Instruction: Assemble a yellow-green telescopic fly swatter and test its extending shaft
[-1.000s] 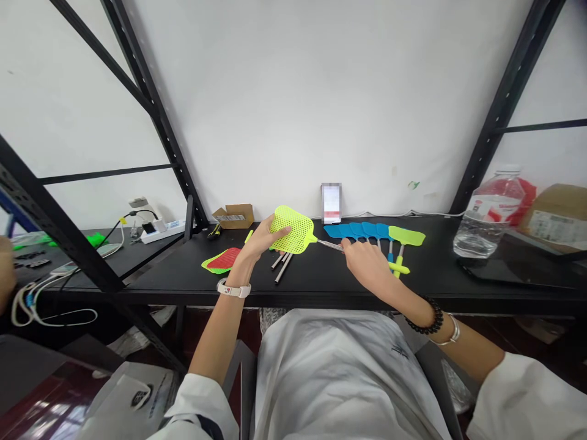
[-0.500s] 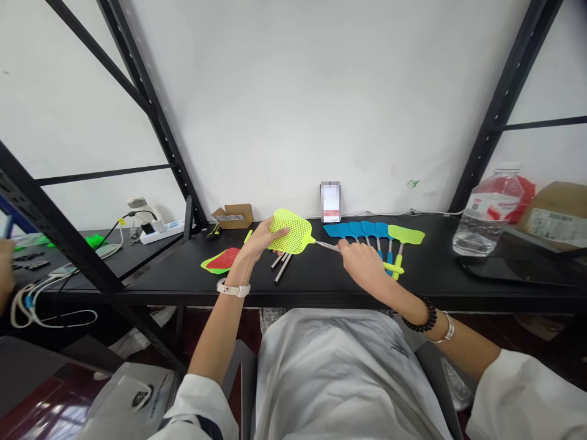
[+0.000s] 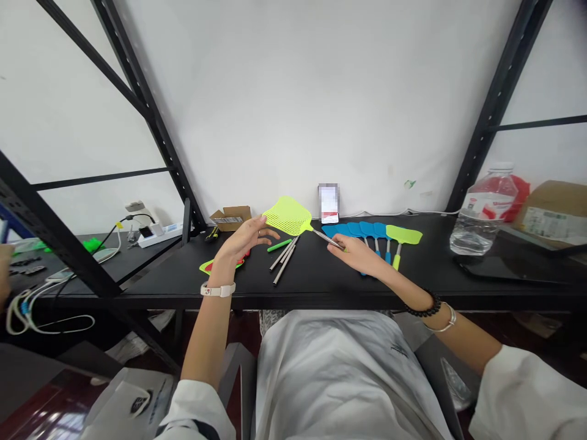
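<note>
My right hand (image 3: pixel 353 252) is closed around the metal shaft of a lime-yellow fly swatter (image 3: pixel 288 214), held above the table. Its perforated head points left, higher than the hand. Beside the left edge of that head is my left hand (image 3: pixel 243 241), fingers spread, a fingertip at or very near the rim; contact is unclear. Below lie several metal rods (image 3: pixel 285 260) and a green handle piece (image 3: pixel 279 245). Red and green swatter heads (image 3: pixel 208 267) are partly hidden behind my left wrist. Several blue fly swatters (image 3: pixel 367 228) and a lime one (image 3: pixel 403 234) lie side by side at right.
A phone (image 3: pixel 329 203) leans on the wall at the back. An open cardboard box (image 3: pixel 230 218) sits back left. On the right stand a large water bottle (image 3: pixel 481 211), a bigger carton (image 3: pixel 557 211) and a dark flat tray (image 3: pixel 509 269). Black shelf posts (image 3: pixel 151 113) frame the table.
My left hand has let go of the swatter head and moved left, fingers opening. The swatter head has risen and tilted. My right hand has shifted slightly left, still gripping the shaft.
</note>
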The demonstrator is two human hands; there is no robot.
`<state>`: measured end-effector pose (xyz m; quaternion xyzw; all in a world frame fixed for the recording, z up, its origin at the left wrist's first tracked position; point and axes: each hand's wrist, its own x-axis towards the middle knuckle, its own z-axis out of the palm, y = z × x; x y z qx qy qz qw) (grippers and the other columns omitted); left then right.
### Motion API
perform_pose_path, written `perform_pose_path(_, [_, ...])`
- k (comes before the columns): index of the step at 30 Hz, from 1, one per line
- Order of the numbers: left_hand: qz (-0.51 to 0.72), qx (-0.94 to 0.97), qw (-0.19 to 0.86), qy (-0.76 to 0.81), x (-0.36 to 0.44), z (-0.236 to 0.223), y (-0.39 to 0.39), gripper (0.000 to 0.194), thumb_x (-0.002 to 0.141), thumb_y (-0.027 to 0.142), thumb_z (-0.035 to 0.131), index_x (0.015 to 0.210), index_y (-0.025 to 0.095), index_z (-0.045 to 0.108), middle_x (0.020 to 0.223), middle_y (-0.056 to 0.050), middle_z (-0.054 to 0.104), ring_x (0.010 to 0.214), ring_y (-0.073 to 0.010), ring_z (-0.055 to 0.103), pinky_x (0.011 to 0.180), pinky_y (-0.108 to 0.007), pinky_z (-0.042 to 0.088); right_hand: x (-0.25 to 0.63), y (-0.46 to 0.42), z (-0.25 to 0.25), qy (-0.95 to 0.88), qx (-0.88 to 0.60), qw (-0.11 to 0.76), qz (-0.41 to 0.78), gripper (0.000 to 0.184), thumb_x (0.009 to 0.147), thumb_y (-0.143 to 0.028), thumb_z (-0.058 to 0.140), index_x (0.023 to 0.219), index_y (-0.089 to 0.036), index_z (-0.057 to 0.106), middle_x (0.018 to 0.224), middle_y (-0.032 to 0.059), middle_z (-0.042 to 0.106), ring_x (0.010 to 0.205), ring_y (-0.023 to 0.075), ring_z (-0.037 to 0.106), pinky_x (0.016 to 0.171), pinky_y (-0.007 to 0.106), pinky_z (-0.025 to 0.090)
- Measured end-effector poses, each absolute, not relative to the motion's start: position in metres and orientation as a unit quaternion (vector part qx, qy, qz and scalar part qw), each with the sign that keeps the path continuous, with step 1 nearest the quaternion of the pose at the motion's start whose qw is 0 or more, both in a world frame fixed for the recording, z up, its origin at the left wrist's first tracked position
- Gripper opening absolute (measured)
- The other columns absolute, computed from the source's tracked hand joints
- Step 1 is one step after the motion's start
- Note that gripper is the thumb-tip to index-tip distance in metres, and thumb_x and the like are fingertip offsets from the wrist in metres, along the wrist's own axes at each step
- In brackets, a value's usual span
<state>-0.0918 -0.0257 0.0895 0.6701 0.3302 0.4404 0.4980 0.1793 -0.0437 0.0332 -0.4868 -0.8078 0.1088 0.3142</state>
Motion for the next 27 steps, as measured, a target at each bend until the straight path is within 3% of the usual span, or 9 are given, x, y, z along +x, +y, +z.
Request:
perform_pose_path(4, [0.419, 0.671, 0.487, 0.369, -0.074, 0.077, -0.021, 0.041, 0.073, 0.043, 0.062, 0.096, 0.01, 0.057, 0.092, -0.013, 0.062, 0.077, -0.0171, 0.059, 0.063, -0.026, 0.044, 0.169, -0.051, 0.031, -0.807, -0.436, 0.371, 0.145, 0.026, 0.087, -0.038, 0.037, 0.083, -0.017, 0.052, 0.072, 0.002, 0.056, 0.063, 0.0138, 0.05, 0.057, 0.023, 0.032])
perform_pose_path(13, [0.491, 0.655, 0.459, 0.345, -0.031, 0.054, -0.017, 0.03, 0.07, 0.038, 0.064, 0.081, 0.01, 0.063, 0.073, -0.006, 0.062, 0.061, -0.0116, 0.056, 0.054, -0.022, 0.041, 0.154, -0.056, 0.018, -0.803, -0.427, 0.394, 0.133, 0.027, 0.089, -0.033, 0.036, 0.098, -0.017, 0.055, 0.081, 0.0058, 0.061, 0.069, 0.016, 0.055, 0.06, 0.024, 0.035])
perform_pose_path(19, [0.522, 0.643, 0.462, 0.317, -0.027, 0.048, -0.013, 0.026, 0.068, 0.035, 0.066, 0.075, 0.01, 0.064, 0.066, -0.005, 0.059, 0.057, -0.0102, 0.053, 0.051, -0.021, 0.039, 0.154, -0.053, 0.017, -0.798, -0.422, 0.402, 0.156, 0.028, 0.089, -0.034, 0.037, 0.096, -0.016, 0.057, 0.075, 0.0044, 0.058, 0.066, 0.0148, 0.052, 0.06, 0.024, 0.034])
perform_pose_path(22, [0.541, 0.648, 0.453, 0.285, -0.025, 0.046, -0.012, 0.025, 0.068, 0.034, 0.066, 0.074, 0.01, 0.063, 0.063, -0.003, 0.057, 0.056, -0.0095, 0.051, 0.05, -0.021, 0.039, 0.154, -0.051, 0.016, -0.785, -0.403, 0.415, 0.223, 0.028, 0.087, -0.036, 0.039, 0.092, -0.015, 0.057, 0.066, 0.0008, 0.051, 0.056, 0.0107, 0.044, 0.053, 0.022, 0.031])
perform_pose_path(27, [0.566, 0.643, 0.435, 0.277, -0.024, 0.044, -0.013, 0.026, 0.066, 0.033, 0.068, 0.072, 0.009, 0.062, 0.061, -0.003, 0.055, 0.054, -0.0095, 0.05, 0.048, -0.021, 0.039, 0.152, -0.049, 0.015, -0.687, -0.343, 0.405, 0.496, 0.029, 0.084, -0.042, 0.046, 0.087, -0.013, 0.052, 0.055, -0.0065, 0.028, 0.042, 0.0033, 0.02, 0.039, 0.017, 0.015])
